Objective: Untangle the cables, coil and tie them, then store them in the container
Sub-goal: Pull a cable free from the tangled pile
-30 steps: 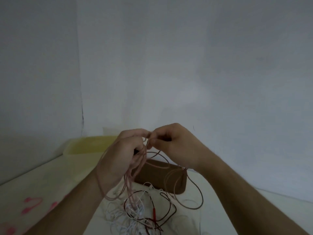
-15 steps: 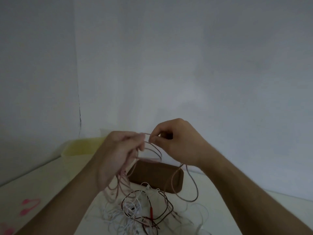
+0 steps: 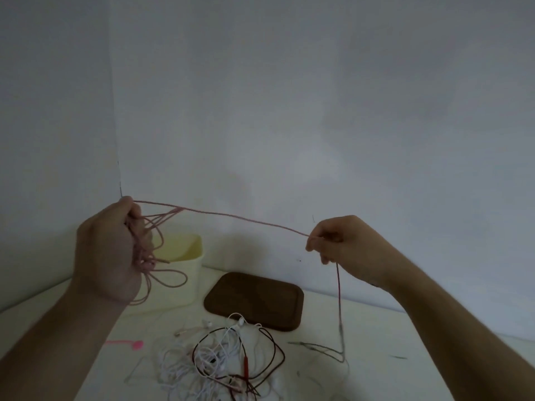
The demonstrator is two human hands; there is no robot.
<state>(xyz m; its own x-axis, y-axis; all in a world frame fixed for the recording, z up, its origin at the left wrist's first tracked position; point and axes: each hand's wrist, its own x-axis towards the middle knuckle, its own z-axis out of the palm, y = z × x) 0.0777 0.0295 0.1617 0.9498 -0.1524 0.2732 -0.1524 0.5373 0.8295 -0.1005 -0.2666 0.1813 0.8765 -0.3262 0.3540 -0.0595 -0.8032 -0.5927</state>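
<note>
At mid left the left hand [image 3: 107,253] grips loops of the pink cable [image 3: 246,219], stretched to the right hand [image 3: 344,244] pinching it at mid right (cream container [image 3: 189,273] sits behind).

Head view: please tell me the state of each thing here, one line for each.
Pink cable: pulled out between both hands, loops bunched in the left.
Left hand: grips the loops.
Right hand: pinches the strand.
Cable pile: tangled on the table.
Container: open, upright.
Brown lid: flat on the table.
Pink tie: lying unused.
</note>
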